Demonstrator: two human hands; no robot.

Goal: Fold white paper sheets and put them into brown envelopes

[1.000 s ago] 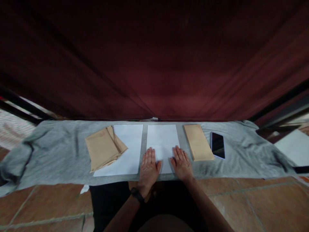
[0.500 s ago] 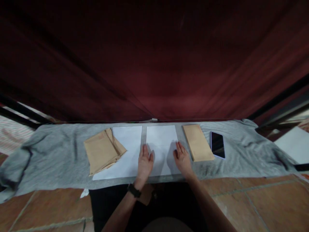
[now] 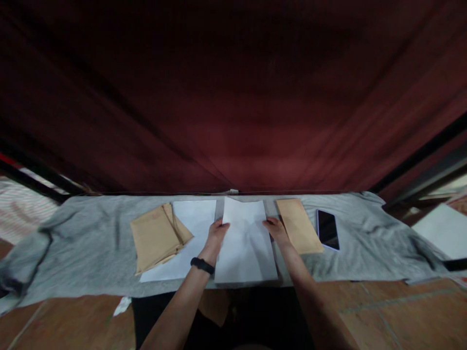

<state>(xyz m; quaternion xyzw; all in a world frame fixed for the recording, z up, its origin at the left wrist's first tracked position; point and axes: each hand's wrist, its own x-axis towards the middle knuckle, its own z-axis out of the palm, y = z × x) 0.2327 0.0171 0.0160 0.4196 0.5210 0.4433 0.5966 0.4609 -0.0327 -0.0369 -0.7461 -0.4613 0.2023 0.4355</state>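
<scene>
A sheet of white paper (image 3: 245,248) lies in front of me, slightly lifted and bowed along its far part. My left hand (image 3: 218,232) pinches its left edge, thumb on top and fingers underneath. On the opposite edge my right hand (image 3: 274,227) grips in the same way. Whether one sheet or more is held, I cannot tell. Left of it lies more white paper (image 3: 200,218), partly covered by a loose pile of brown envelopes (image 3: 155,238). A neat stack of brown envelopes (image 3: 299,226) sits just right of my right hand.
A grey cloth (image 3: 365,233) covers the long narrow surface. Beyond the envelope stack lies a phone (image 3: 328,230) with a dark screen. A dark red curtain-like sheet (image 3: 233,121) hangs along the far edge. Tiled floor (image 3: 368,311) shows on the near side.
Both hands have gone from lying flat with fingers outstretched to gripping the paper's side edges. The paper is now raised a little and bent. My view has tilted slightly.
</scene>
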